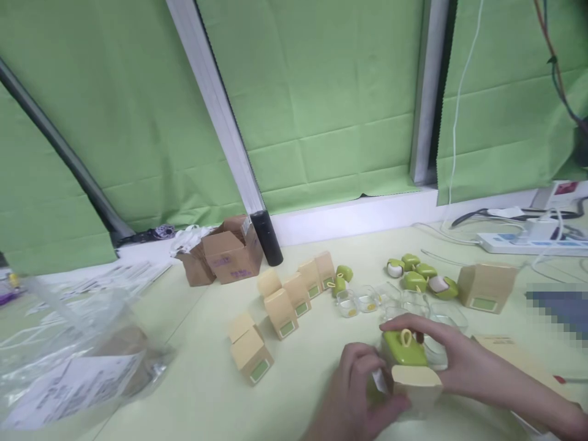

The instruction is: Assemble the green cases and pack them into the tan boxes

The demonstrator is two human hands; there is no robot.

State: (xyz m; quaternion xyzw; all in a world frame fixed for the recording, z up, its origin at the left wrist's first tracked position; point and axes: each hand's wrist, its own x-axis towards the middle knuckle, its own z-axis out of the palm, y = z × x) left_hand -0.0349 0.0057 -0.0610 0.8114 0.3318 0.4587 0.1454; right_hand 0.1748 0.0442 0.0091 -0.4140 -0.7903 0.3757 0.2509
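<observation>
My right hand (441,349) is closed round a small green case (408,350) with a pale yellow loop on top. The case sits at the top of a small beige carton (417,376), partly inside or just behind it; I cannot tell which. My left hand (362,383) grips that carton from the left side, its fingers curled and a pale flap by the fingertips. Beyond my hands lie clear plastic trays (367,298) and several more green cases (416,282), some with white parts showing. A flat beige carton (500,349) lies partly under my right forearm.
Several folded beige cartons (282,312) stand left of centre, with another carton (487,288) at the right. Behind are an open brown cardboard box (234,254) and a black cylinder (266,239). A clear plastic bag (92,361) lies left; a power strip (528,243) sits back right.
</observation>
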